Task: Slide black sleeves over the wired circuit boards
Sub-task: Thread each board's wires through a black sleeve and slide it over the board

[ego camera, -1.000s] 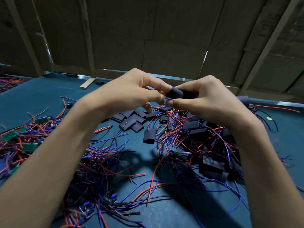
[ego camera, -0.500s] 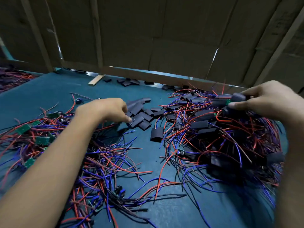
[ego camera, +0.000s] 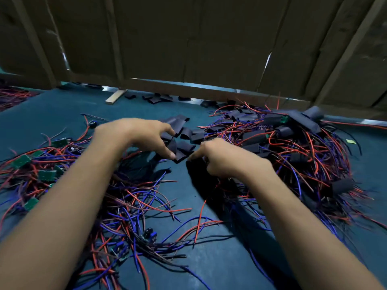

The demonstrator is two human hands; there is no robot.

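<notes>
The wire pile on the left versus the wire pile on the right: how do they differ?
The left pile shows bare green circuit boards with no sleeves on them; the right pile holds boards mostly covered by black sleeves. The left pile lies flatter and more spread out; the right pile is heaped higher and denser. Both are tangles of red and blue wires on the teal table.

Teal tabletop, brown cardboard wall
</notes>
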